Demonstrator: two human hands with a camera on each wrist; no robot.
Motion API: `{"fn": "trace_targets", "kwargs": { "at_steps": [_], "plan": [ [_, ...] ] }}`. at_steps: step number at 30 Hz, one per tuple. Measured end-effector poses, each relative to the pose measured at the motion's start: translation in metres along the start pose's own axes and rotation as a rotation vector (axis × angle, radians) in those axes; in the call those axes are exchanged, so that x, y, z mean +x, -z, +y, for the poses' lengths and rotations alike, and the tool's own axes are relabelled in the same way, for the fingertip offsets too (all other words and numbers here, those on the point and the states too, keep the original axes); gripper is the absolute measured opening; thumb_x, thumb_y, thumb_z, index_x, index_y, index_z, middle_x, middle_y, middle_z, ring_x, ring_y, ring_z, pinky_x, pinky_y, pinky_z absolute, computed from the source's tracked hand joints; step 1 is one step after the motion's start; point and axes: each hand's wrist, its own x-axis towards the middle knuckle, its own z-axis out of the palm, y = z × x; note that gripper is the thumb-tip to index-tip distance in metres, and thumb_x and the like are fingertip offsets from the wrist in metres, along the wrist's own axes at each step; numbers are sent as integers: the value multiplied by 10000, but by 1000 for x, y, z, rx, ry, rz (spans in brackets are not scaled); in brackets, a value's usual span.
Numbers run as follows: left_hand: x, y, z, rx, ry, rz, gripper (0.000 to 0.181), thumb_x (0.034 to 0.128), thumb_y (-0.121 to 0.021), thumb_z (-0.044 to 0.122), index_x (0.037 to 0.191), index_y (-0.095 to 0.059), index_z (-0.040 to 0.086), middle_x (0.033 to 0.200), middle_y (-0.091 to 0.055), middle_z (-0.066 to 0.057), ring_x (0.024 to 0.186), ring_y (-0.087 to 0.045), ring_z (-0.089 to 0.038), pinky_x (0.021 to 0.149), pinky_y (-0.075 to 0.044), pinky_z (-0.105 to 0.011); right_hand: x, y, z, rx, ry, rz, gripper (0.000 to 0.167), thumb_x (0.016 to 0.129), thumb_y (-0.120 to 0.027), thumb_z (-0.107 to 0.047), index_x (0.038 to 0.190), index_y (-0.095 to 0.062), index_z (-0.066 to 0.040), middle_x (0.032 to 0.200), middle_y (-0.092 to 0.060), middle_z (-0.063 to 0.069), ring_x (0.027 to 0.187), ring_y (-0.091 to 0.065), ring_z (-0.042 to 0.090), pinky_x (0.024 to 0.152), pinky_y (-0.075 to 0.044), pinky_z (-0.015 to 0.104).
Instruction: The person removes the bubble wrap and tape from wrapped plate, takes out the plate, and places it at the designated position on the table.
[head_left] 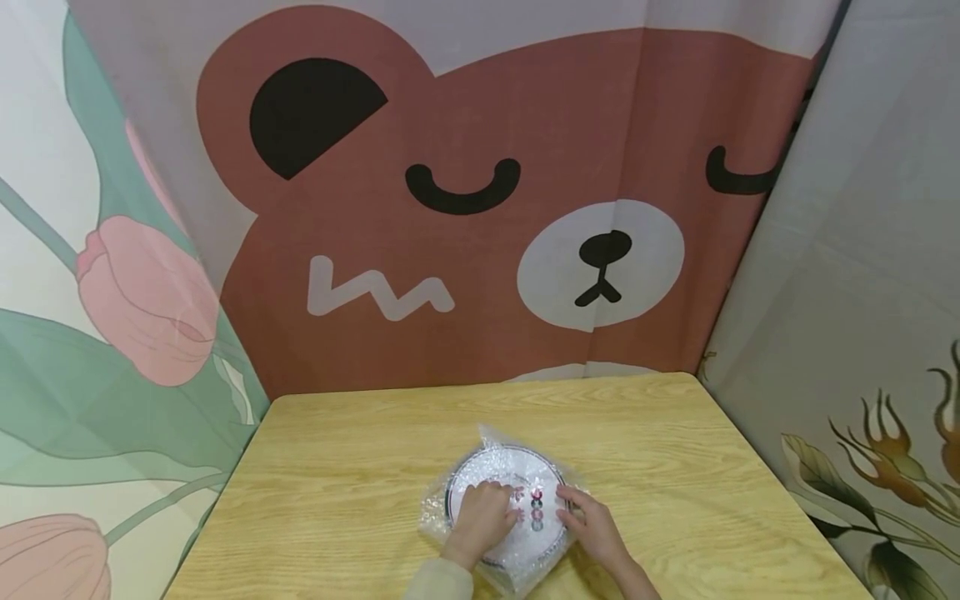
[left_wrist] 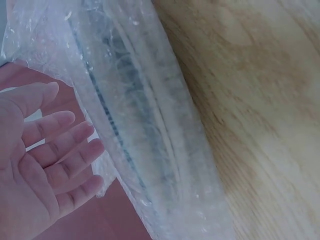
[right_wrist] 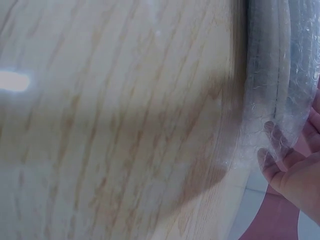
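One bubble-wrap package (head_left: pixel 433 515) at the near edge of the counter (head_left: pixel 330 500), one round white dark-rimmed disc (head_left: pixel 527 537) visible inside; edge views show layered rims, can't count them. Two hands on it: left hand (head_left: pixel 483 518) over its face, fingers loosely spread, not gripping; right hand (head_left: pixel 594 525) at its right edge, fingers apart, touching the wrap.

The head view faces forward and down; close-up wrist views share the bubble-wrapped bundle (left_wrist: pixel 145 125).
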Motion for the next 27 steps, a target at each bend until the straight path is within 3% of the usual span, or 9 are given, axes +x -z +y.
{"fn": "trace_targets", "kwargs": {
  "at_steps": [9, 19, 27],
  "plan": [
    [5, 1, -1, -1, 3, -25, 197, 709, -672, 285, 650, -599, 111, 603, -538, -14, 583, -527, -172, 491, -405, -295, 0, 0, 0, -9, 38, 4, 270, 766, -632, 22, 1030, -606, 69, 1059, -594, 210, 989, -533, 386, 777, -488, 397],
    [9, 2, 1, -61, 8, -71, 156, 736, -655, 257, 685, -599, 121, 640, -554, -15, 619, -531, -168, 529, -419, -293, -2, 0, -3, -32, 80, 7, 265, 774, -633, 3, 1028, -603, 71, 1055, -592, 219, 946, -549, 382, 760, -492, 410],
    [12, -2, 4, -38, -3, -68, 153, 732, -649, 258, 680, -595, 125, 627, -543, -8, 604, -516, -159, 525, -408, -283, -2, 0, -2, -32, 51, 9, 271, 766, -630, 22, 1032, -606, 66, 1063, -593, 208, 949, -555, 363, 758, -498, 383]
  ]
}}
